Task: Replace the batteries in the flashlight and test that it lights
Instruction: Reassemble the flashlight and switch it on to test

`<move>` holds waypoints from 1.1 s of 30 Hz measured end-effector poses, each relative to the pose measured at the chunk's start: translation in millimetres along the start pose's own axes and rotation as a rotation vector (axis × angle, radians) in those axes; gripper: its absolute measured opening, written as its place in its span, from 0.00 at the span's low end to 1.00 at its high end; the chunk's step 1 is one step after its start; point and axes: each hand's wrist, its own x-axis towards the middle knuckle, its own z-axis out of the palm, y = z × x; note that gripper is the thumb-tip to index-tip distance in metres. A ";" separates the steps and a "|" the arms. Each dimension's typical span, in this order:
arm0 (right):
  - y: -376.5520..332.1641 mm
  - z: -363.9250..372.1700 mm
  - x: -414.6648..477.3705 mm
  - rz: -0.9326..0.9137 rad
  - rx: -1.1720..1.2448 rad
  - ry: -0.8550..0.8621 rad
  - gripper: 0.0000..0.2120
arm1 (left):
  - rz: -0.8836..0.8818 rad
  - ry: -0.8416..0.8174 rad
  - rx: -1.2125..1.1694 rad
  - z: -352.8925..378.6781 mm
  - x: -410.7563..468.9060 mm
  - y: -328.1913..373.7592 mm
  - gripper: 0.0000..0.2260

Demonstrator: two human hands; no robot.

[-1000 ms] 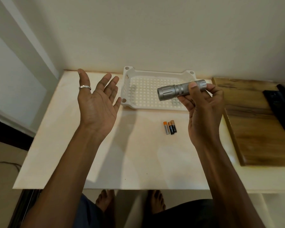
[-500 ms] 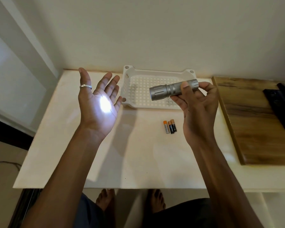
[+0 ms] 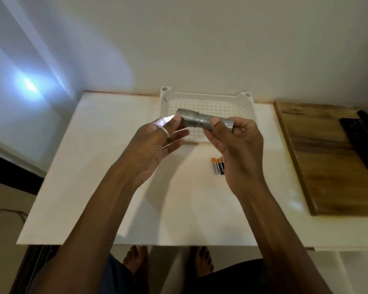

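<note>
Silver metal flashlight [image 3: 197, 122] is lit, held level above the white perforated plastic tray [image 3: 249, 115]!
Right hand [image 3: 234, 145] grips its tail end, thumb on top. Left hand [image 3: 155, 145], fingers loose, is at the glowing head, thumb touching it. Small copper-topped batteries [image 3: 218, 165] lie on the white table [image 3: 94, 166] beneath.

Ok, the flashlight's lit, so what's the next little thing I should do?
Probably click the flashlight off with your right hand, which holds its rear end. Its beam lights part of your left hand and the wall, so the test looks passed; three batteries lie on the table.
</note>
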 end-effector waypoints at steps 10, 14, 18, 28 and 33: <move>11.0 7.4 -12.6 0.374 -0.457 -0.471 0.13 | -0.005 0.108 0.127 0.0 -2.6 -6.0 0.15; 5.9 6.0 -11.5 0.399 -0.440 -0.514 0.10 | -0.022 0.117 0.171 0.0 -3.4 -6.4 0.17; 4.4 6.4 -10.9 0.407 -0.414 -0.512 0.10 | -0.037 0.120 0.179 -0.2 -3.1 -7.1 0.16; 3.6 6.7 -8.8 0.428 -0.314 -0.500 0.09 | -0.050 0.116 0.151 -0.3 -2.4 -6.2 0.15; 3.7 6.1 -8.1 0.400 -0.316 -0.504 0.10 | -0.042 0.107 0.127 -1.2 -2.6 -4.2 0.23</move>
